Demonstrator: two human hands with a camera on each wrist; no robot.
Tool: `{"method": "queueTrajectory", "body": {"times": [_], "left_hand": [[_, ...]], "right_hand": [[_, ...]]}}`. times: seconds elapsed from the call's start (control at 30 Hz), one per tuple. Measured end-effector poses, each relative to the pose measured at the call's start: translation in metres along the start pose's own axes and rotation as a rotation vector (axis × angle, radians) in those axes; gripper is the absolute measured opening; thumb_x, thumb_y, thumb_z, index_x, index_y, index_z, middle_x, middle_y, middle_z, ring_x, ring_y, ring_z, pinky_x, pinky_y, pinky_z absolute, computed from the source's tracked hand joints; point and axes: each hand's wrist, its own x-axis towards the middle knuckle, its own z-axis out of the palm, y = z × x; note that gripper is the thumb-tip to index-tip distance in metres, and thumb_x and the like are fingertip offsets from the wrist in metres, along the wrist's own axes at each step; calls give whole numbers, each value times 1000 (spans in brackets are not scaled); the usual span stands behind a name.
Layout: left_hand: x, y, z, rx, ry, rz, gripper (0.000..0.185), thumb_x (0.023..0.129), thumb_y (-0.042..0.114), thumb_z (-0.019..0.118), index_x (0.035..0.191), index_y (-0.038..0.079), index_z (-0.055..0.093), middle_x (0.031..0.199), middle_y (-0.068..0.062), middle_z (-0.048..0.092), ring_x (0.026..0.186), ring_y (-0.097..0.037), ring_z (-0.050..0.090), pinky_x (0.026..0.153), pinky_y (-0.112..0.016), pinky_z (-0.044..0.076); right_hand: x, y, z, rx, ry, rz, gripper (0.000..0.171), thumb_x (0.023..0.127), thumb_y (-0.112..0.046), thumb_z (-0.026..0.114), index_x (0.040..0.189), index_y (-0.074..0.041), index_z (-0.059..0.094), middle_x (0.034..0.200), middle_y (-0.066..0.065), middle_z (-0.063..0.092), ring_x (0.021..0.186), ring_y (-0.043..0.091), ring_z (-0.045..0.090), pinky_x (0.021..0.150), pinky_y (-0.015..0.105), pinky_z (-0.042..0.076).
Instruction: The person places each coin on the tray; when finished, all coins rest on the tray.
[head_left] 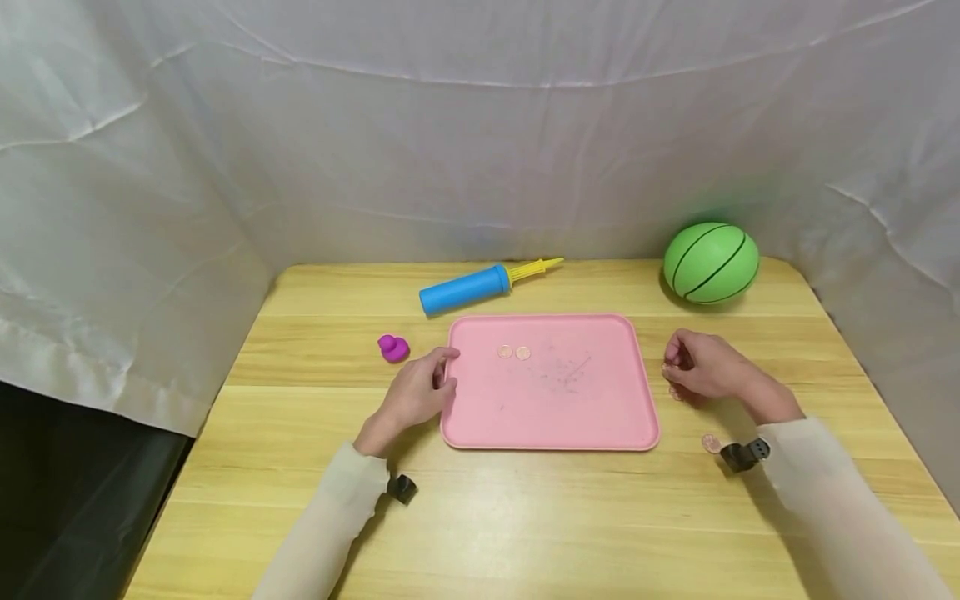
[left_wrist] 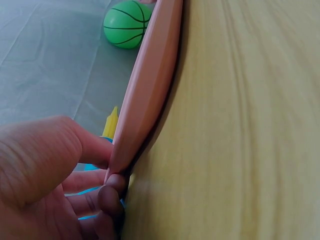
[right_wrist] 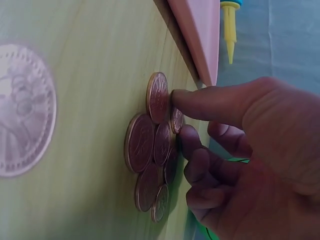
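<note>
On the wooden table (head_left: pixel 525 517) a pink tray (head_left: pixel 600 417) lies flat between the two hands. The left hand (head_left: pixel 416 393) sits at the tray's left edge, and the left wrist view shows its thumb above and a curled finger below pinching the rim. The right hand (head_left: pixel 701 367) rests on the table just right of the tray, apart from it. In the right wrist view a small cluster of copper coins (right_wrist: pixel 152 150) lies overlapping on the table directly under that hand; the fingers (right_wrist: pixel 210 102) are curled, the forefinger tip touching the top edge of one coin while the others bend close behind the pile. Whether a coin is actually lifted cannot be told. One loose coin (head_left: pixel 710 442) lies alone near the right wrist, toward the table's front. Two more coins (head_left: pixel 513 352) lie side by side inside the tray near its far left part. Beyond the tray are a blue and yellow pump (head_left: pixel 480 285), a purple duck (head_left: pixel 393 347) to the left, and a green ball (head_left: pixel 711 262) at the far right.
</note>
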Motion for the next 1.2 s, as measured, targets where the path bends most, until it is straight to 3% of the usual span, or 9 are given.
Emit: {"method": "queueTrajectory", "body": {"times": [0.23, 0.47, 0.63, 0.77, 0.97, 1.2], "left_hand": [[1, 0, -1, 0, -5, -9, 50, 100, 19, 73, 149, 14, 64, 77, 4, 58, 67, -12, 52, 58, -24, 38], [1, -1, 2, -5, 0, 9, 51, 100, 20, 73, 149, 13, 64, 76, 3, 58, 66, -12, 51, 57, -24, 38], [2, -3, 3, 10, 3, 3, 51, 100, 21, 73, 149, 13, 64, 76, 5, 58, 65, -11, 51, 57, -24, 39], [2, -2, 2, 18, -1, -5, 50, 100, 20, 73, 149, 15, 64, 76, 4, 58, 66, -12, 52, 58, -25, 39], [3, -2, 3, 20, -15, -16, 50, 101, 22, 72, 150, 16, 63, 77, 4, 58, 66, -11, 52, 58, -25, 39], [3, -5, 4, 31, 3, 1, 50, 101, 23, 72, 149, 14, 63, 76, 4, 58, 65, -12, 51, 57, -25, 39]], "right_hand": [[3, -5, 2, 13, 1, -33, 19, 94, 0, 75, 100, -3, 57, 84, 5, 63, 73, 13, 55, 66, 26, 47], [1, -9, 2, 81, 0, 6, 18, 92, 6, 70, 105, -1, 59, 89, 9, 66, 73, 15, 61, 63, 25, 51], [-2, -8, 5, 118, 51, 29, 16, 94, -3, 80, 107, -1, 73, 92, 7, 76, 79, 13, 67, 69, 23, 54], [-1, -13, 8, 196, 64, 64, 17, 98, -13, 80, 112, -3, 80, 98, 9, 81, 85, 13, 71, 74, 22, 56], [4, -19, 9, 278, 88, 161, 30, 103, -17, 74, 128, -1, 76, 107, 15, 82, 88, 15, 73, 73, 24, 56], [11, -26, 3, 423, 95, 192, 43, 106, -29, 73, 139, -1, 71, 125, 21, 80, 96, 4, 76, 83, 17, 57]]}}
